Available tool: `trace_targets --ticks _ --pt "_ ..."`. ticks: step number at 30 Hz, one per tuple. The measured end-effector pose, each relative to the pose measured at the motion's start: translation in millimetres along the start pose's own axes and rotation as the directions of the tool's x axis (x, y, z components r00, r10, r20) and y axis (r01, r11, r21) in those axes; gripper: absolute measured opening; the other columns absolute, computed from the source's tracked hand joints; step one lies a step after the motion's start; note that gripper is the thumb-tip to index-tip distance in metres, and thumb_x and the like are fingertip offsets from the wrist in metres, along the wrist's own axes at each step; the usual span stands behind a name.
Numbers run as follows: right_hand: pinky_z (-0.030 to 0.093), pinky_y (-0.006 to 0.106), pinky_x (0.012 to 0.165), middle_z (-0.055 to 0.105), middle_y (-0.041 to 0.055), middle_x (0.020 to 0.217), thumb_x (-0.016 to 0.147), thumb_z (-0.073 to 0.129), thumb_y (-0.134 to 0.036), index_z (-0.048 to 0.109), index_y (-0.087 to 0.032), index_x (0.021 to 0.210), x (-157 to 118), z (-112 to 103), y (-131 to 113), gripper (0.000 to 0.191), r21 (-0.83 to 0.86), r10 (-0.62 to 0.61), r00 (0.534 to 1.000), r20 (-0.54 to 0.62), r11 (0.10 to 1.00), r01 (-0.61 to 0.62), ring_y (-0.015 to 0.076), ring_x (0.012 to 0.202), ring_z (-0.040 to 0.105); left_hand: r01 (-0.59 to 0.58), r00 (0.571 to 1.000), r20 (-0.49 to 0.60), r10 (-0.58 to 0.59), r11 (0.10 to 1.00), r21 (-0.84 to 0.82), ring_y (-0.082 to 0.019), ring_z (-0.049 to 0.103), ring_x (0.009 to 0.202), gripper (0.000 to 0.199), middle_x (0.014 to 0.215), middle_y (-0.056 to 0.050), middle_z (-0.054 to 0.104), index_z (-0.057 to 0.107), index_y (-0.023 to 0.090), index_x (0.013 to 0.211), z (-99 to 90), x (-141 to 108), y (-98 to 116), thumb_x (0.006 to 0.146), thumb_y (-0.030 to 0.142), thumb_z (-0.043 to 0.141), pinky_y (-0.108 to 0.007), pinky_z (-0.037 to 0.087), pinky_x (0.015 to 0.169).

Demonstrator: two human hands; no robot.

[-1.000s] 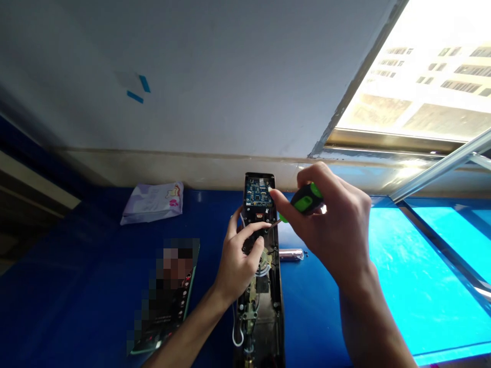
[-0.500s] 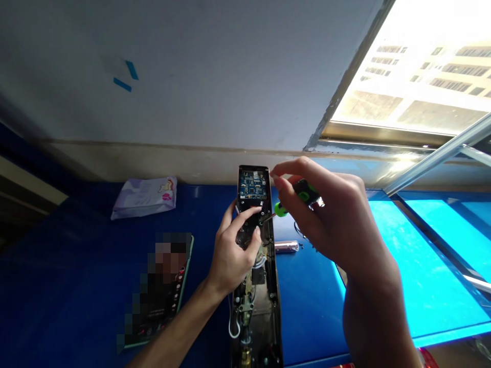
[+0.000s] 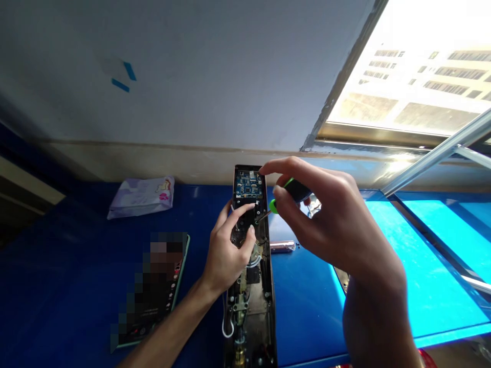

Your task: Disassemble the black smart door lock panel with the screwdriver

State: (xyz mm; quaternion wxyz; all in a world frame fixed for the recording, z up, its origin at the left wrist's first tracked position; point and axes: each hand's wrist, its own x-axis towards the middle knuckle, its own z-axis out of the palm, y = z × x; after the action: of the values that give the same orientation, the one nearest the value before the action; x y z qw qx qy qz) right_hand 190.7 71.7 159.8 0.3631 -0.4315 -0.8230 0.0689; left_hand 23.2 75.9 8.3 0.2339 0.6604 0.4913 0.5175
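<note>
A long, narrow black housing (image 3: 270, 286) lies open on the blue table, looking like an electronic door lock; a blue circuit board (image 3: 249, 185) is at its far end. My left hand (image 3: 226, 245) grips the housing, with index finger and thumb spread over a black inner part and the other fingers along the left edge. My right hand (image 3: 333, 220) pinches a green and black screwdriver (image 3: 295, 190). Its shaft slants down left, the tip at a screw position between my left thumb and index finger. My right index fingertip is at the housing's upper right edge.
A phone (image 3: 163, 296) with a lit screen lies left on the table (image 3: 307, 312). Behind it sits a purple-white packet (image 3: 141, 198). A shiny cylinder (image 3: 282, 246) and tiny dark pieces lie right of the housing. A white wire loop (image 3: 227, 329) hangs at its left edge. The wall stands close behind.
The whole view has shifted slightly, so the housing and both hands appear a little further left. The screwdriver handle has turned in my right fingers. My left hand keeps its place on the housing.
</note>
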Motion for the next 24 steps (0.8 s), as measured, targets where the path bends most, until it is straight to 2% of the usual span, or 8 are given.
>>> trace_targets --ticks 3,5,8,11,14,20,22,24 --pt "0.042 0.026 0.057 0.069 -0.0034 0.071 0.100 0.068 -0.045 0.074 -0.022 0.095 2 8 2 0.024 -0.106 -0.019 0.990 -0.141 0.994 0.004 0.0085 0.057 0.052 0.003 1.000 -0.005 -0.002 1.000 0.027 -0.028 0.058 0.139 0.040 0.145 -0.006 0.062 0.068 0.030 0.134 -0.8 -1 0 0.095 0.023 0.063 -0.046 0.047 0.122" --pt "0.043 0.026 0.058 0.068 -0.0035 0.068 0.098 0.070 -0.047 0.074 -0.021 0.087 3 11 4 0.029 -0.124 -0.030 0.983 -0.183 0.992 0.007 0.0081 0.057 0.053 0.008 1.000 0.000 -0.008 1.000 0.026 -0.028 0.059 0.139 0.039 0.144 -0.007 0.063 0.069 0.029 0.133 -1.1 -1 0 0.095 0.023 0.063 -0.046 0.047 0.122" --pt "0.049 0.025 0.063 0.074 -0.0019 0.080 0.103 0.064 -0.034 0.076 -0.023 0.104 3 7 6 0.016 -0.067 -0.033 0.993 -0.111 0.997 0.026 0.0092 0.064 0.063 0.021 1.000 0.007 -0.021 1.000 0.014 -0.028 0.059 0.138 0.037 0.143 -0.007 0.064 0.070 0.028 0.131 -1.3 0 2 0.095 0.024 0.062 -0.047 0.047 0.121" --pt "0.056 0.027 0.073 0.077 0.0025 0.103 0.101 0.056 -0.020 0.069 -0.023 0.130 0 -2 7 0.032 -0.010 -0.067 0.998 -0.018 0.998 0.067 0.0128 0.080 0.071 0.037 0.999 0.010 -0.037 0.999 0.001 -0.028 0.061 0.135 0.035 0.143 -0.008 0.063 0.070 0.027 0.128 -1.2 0 2 0.095 0.025 0.062 -0.048 0.048 0.120" --pt "0.057 0.030 0.081 0.075 0.0056 0.118 0.091 0.056 -0.010 0.065 -0.020 0.136 -1 -6 6 0.047 0.004 -0.122 0.993 0.003 0.993 0.122 0.0161 0.096 0.071 0.041 0.999 0.013 -0.041 0.999 -0.015 -0.028 0.063 0.130 0.034 0.142 -0.008 0.063 0.070 0.026 0.128 -0.9 1 1 0.094 0.025 0.062 -0.047 0.049 0.118" --pt "0.045 0.029 0.058 0.073 -0.0016 0.077 0.096 0.069 -0.027 0.076 -0.020 0.098 3 1 6 0.010 -0.032 -0.070 0.994 -0.089 0.997 0.067 0.0104 0.060 0.058 0.029 0.999 0.015 -0.030 1.000 0.001 -0.026 0.062 0.131 0.034 0.138 -0.007 0.064 0.070 0.026 0.127 -1.3 2 0 0.094 0.022 0.062 -0.045 0.049 0.117" --pt "0.045 0.028 0.057 0.074 -0.0017 0.075 0.098 0.070 -0.029 0.075 -0.020 0.089 3 2 7 0.013 0.003 -0.069 0.993 -0.092 0.998 0.069 0.0098 0.060 0.059 0.033 0.999 0.016 -0.033 0.999 0.004 -0.025 0.063 0.130 0.034 0.137 -0.007 0.066 0.070 0.026 0.127 -1.8 2 0 0.094 0.022 0.061 -0.044 0.049 0.117" --pt "0.048 0.028 0.060 0.076 -0.0007 0.082 0.100 0.068 -0.027 0.076 -0.021 0.096 2 -1 8 0.011 0.022 -0.074 0.995 -0.059 0.997 0.076 0.0102 0.064 0.063 0.039 0.999 0.014 -0.039 0.999 0.002 -0.025 0.063 0.129 0.034 0.137 -0.007 0.066 0.070 0.026 0.127 -2.1 3 0 0.094 0.022 0.061 -0.044 0.049 0.117"
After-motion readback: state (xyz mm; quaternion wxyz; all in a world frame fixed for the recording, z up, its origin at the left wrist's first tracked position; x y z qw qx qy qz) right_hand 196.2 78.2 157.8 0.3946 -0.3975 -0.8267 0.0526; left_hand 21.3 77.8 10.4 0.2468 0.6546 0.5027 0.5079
